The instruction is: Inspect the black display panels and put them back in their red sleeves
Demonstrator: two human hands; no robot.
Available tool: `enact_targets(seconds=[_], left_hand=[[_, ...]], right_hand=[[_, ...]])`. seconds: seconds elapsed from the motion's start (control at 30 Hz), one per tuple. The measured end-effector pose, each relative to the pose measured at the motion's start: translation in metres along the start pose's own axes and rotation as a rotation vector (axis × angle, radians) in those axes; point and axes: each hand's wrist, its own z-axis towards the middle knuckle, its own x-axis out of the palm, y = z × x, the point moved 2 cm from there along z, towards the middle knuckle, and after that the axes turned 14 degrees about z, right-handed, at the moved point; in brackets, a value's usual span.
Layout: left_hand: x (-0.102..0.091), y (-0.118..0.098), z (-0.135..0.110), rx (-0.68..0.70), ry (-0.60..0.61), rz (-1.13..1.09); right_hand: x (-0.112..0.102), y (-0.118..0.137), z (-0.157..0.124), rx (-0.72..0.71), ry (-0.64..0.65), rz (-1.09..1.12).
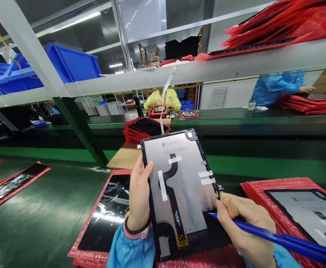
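Left-hand grip [140, 191] is closed on the left edge of a flat rectangular display panel with a grey metal back and black frame [189, 193], tilted and held up over the dark green tabletop [48, 208]. The right-hand grip [242, 212] is closed on a long blue plastic pen [285, 239], thumb tip by the panel's right edge; whether the pen's tip touches the panel cannot be told. A curving black ribbon cable [174, 206] and 2 short white tape strips [205, 174] sit on the grey back. Leftward, a glossy black glass panel [105, 201] lies on red bubble wrap [81, 255]; rightward, a red bubble-wrap stack [259, 196] bears 1 grey-backed panel [296, 204].
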Motion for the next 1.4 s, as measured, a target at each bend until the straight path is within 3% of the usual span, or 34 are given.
enact_targets(seconds=[0.27,0.33,0.5,0.67,0.73,0.87,0.93,1.1,1.2,1.3,1.4], left_hand=[[0.0,0.002,0.001,-0.005,0.024,-0.012],[0.002,0.003,0.001,-0.008,0.033,-0.004],[0.006,0.006,0.003,-0.025,0.073,0.015],[0.006,0.007,0.001,-0.049,0.106,0.031],[0.006,0.006,-0.002,-0.031,0.093,0.038],[0.006,-0.001,-0.008,-0.011,0.07,0.025],[0.007,-0.003,-0.012,-0.017,0.075,0.019],[0.009,-0.003,-0.02,-0.011,0.079,0.053],[0.01,-0.002,-0.021,0.0,0.089,0.056],[0.01,-0.001,-0.018,-0.014,0.113,0.046],[0.009,-0.001,-0.013,0.016,0.128,0.029]], right_hand=[[0.001,0.001,-0.004,0.007,0.025,-0.004],[-0.002,0.001,-0.006,0.061,-0.045,0.097],[-0.015,-0.001,-0.005,0.364,-0.354,0.582],[-0.036,-0.01,0.006,0.483,-0.492,0.497],[-0.042,-0.015,0.01,0.567,-0.427,0.426],[-0.039,-0.012,0.014,0.863,-0.087,0.462],[-0.037,-0.005,0.013,0.9,-0.02,0.426],[-0.033,0.0,0.007,0.796,0.06,0.17],[-0.029,-0.008,0.005,0.736,0.021,0.103],[-0.027,-0.012,0.007,0.684,0.005,0.16],[-0.032,-0.012,0.007,0.773,-0.001,0.272]])
